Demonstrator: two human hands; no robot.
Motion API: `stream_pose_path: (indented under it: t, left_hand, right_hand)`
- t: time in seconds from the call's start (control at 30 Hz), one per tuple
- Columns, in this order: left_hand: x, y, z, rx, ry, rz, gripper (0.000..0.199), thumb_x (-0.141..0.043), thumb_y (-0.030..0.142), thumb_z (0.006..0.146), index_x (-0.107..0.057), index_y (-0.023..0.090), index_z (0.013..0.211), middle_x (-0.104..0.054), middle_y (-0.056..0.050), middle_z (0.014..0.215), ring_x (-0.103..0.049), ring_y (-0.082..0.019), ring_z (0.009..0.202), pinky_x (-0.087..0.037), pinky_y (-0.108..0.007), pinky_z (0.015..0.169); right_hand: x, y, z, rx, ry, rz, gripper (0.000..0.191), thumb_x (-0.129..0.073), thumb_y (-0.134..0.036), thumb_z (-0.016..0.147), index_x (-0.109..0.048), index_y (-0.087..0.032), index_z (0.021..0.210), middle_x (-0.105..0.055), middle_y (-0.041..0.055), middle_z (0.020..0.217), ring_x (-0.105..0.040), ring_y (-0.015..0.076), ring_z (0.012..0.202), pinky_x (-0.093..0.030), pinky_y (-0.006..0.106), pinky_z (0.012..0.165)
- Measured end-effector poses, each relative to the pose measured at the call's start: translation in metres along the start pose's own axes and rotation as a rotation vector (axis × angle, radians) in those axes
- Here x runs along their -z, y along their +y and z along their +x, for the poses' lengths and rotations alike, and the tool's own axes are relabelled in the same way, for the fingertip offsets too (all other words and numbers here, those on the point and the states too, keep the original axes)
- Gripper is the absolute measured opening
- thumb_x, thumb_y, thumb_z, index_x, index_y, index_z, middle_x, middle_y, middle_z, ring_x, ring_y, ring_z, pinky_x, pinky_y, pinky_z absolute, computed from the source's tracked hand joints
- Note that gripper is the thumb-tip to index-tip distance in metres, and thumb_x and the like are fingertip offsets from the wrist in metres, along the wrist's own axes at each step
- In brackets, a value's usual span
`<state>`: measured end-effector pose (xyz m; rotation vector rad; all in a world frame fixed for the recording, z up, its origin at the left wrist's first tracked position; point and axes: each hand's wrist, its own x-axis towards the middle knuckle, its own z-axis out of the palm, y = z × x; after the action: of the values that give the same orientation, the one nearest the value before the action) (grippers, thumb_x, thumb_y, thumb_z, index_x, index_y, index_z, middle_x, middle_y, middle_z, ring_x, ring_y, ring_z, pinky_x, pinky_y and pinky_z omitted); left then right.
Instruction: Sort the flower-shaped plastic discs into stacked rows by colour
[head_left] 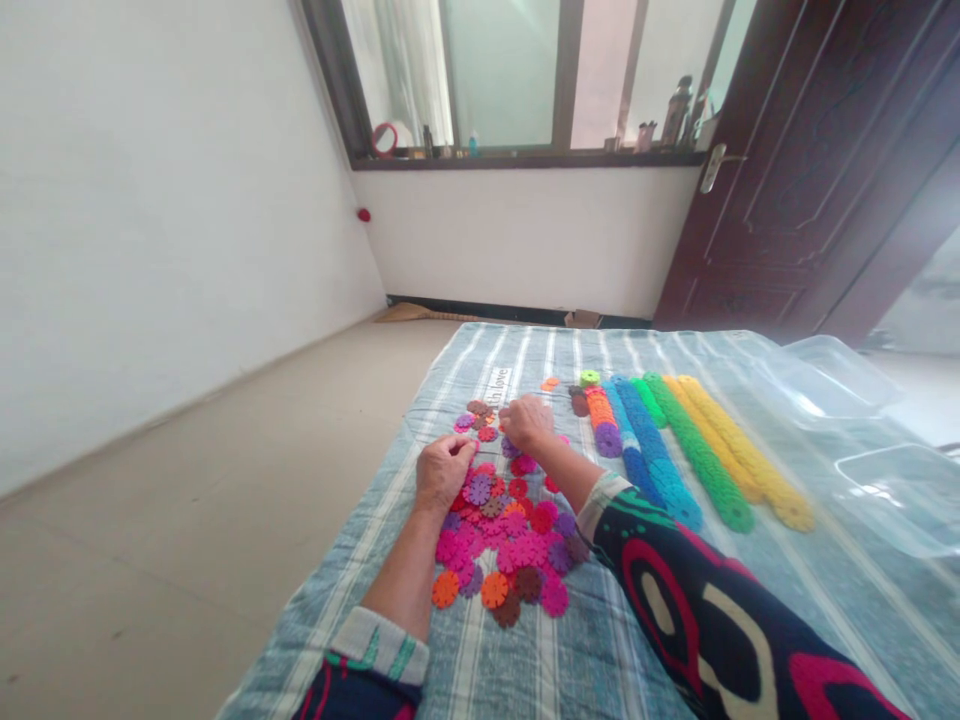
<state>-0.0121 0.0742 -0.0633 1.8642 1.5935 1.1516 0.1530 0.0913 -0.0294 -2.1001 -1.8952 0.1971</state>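
Loose notched plastic discs (525, 548) in pink, red, purple, orange and brown lie heaped on the striped cloth. At the heap's left edge, my left hand (444, 470) is closed in a pinch on a pink disc, of which only a sliver shows at the fingertips. My right hand (529, 422) is a little farther off, its fingers curled down over the discs; what they hold is hidden. Brown, purple and red discs (480, 410) lie just beyond my left hand. To the right, a short row of orange discs (599, 408) ends in a purple disc (608, 440).
Long rows of blue discs (643, 428), green discs (701, 455) and yellow discs (750, 440) stretch across the striped cloth (390, 580). Two clear plastic boxes stand on the right, a far box (821, 400) and a near box (900, 500). Beyond are a window ledge and a dark door (795, 180).
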Motion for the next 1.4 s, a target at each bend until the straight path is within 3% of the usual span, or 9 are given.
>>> stream_pose_path:
  t: [0.23,0.57,0.73,0.87,1.17,1.4]
  left_hand:
    - [0.002,0.000,0.002,-0.038,0.011,0.027,0.021,-0.061,0.037,0.074,-0.073,0.019,0.071,-0.074,-0.004,0.075,-0.067,-0.020,0.072,-0.049,-0.029,0.073]
    - [0.002,-0.001,0.003,-0.036,0.004,0.045,0.023,-0.061,0.038,0.074,-0.074,0.020,0.073,-0.075,-0.004,0.078,-0.068,-0.020,0.075,-0.050,-0.029,0.074]
    - [0.001,-0.002,0.003,-0.043,0.000,0.034,0.025,-0.060,0.040,0.075,-0.074,0.019,0.074,-0.075,-0.004,0.078,-0.068,-0.020,0.076,-0.049,-0.028,0.074]
    - [0.001,-0.002,0.003,-0.038,0.000,0.031,0.026,-0.060,0.041,0.074,-0.074,0.019,0.075,-0.075,-0.003,0.079,-0.068,-0.020,0.077,-0.049,-0.028,0.075]
    - [0.000,-0.001,0.002,-0.044,0.011,0.045,0.024,-0.059,0.039,0.074,-0.073,0.019,0.072,-0.074,-0.002,0.075,-0.066,-0.018,0.072,-0.048,-0.026,0.072]
    - [0.002,0.001,0.002,-0.044,0.013,0.068,0.025,-0.058,0.039,0.074,-0.072,0.019,0.070,-0.073,-0.002,0.072,-0.066,-0.018,0.070,-0.047,-0.026,0.069]
  right_hand:
    - [0.002,0.001,0.004,0.025,-0.029,0.019,0.027,-0.051,-0.024,0.091,-0.074,-0.027,0.106,-0.066,0.0097,0.118,-0.059,0.0244,0.112,-0.044,0.033,0.088]
    - [-0.002,0.002,0.008,-0.022,-0.013,0.032,0.028,-0.053,-0.028,0.089,-0.073,-0.019,0.106,-0.064,0.0161,0.122,-0.057,0.0279,0.116,-0.044,0.037,0.093]
    - [0.005,0.006,0.018,-0.072,-0.059,0.068,0.030,-0.058,-0.035,0.086,-0.075,-0.017,0.103,-0.071,0.0147,0.110,-0.065,0.0254,0.105,-0.049,0.029,0.080]
    - [0.019,0.029,0.026,-0.092,-0.085,0.082,0.022,-0.065,-0.024,0.079,-0.077,-0.020,0.097,-0.076,0.0075,0.093,-0.070,0.0179,0.085,-0.048,0.020,0.067]
    - [0.053,0.113,0.030,-0.121,-0.058,0.006,0.021,-0.067,-0.014,0.068,-0.079,-0.016,0.085,-0.075,0.0071,0.079,-0.069,0.0170,0.076,-0.045,0.018,0.061]
    - [0.054,0.131,0.023,-0.110,-0.049,0.003,0.021,-0.063,-0.015,0.071,-0.080,-0.019,0.082,-0.075,0.0062,0.081,-0.067,0.0158,0.072,-0.042,0.019,0.057]
